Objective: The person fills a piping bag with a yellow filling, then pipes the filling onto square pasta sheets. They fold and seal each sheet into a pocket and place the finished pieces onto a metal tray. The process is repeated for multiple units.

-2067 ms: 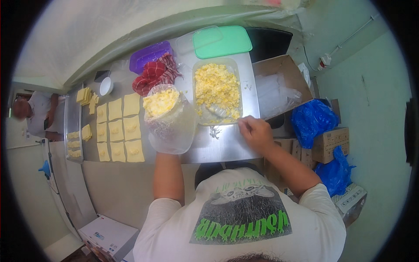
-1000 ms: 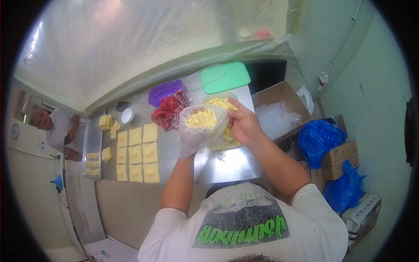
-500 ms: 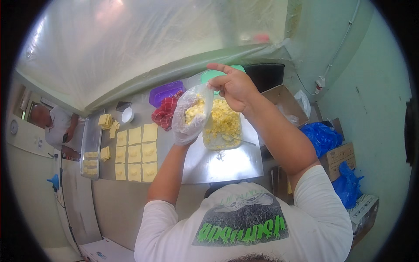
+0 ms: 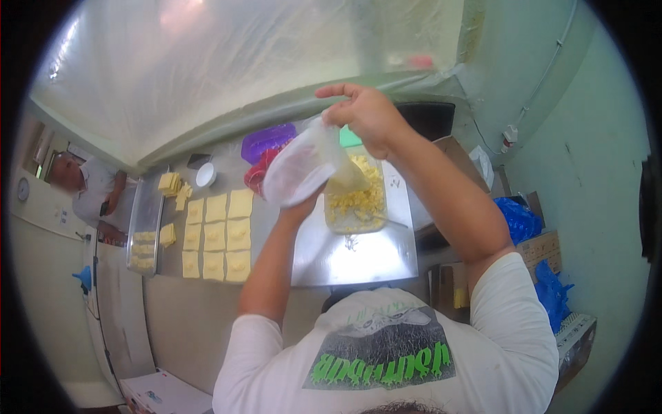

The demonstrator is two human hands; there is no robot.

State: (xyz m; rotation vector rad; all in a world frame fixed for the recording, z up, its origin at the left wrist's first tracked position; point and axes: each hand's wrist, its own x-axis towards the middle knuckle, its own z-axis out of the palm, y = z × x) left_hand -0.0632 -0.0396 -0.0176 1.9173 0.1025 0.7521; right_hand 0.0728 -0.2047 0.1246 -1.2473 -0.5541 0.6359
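Observation:
My left hand is wrapped round a clear plastic bag from below, above the table. At the bag's upper edge, my right hand pinches the plastic between thumb and fingers, its index finger stretched out to the left. The bag's mouth is tilted toward the left; yellowish filling shows faintly through its right side. Beneath and to the right is a shallow container of crumbly yellow filling, with a spoon handle at its near right. Rows of square dough sheets lie left of my left forearm, several with small mounds of filling.
A metal tray with pastry pieces stands at the table's left end, beside stacked dough squares and a white bowl. Behind the bag are a red cloth and a purple basket. Another person is at far left.
The bag has turned, so the filling inside is mostly hidden behind the plastic. My right hand has moved slightly up and left with the bag's edge; my left hand has shifted up and right.

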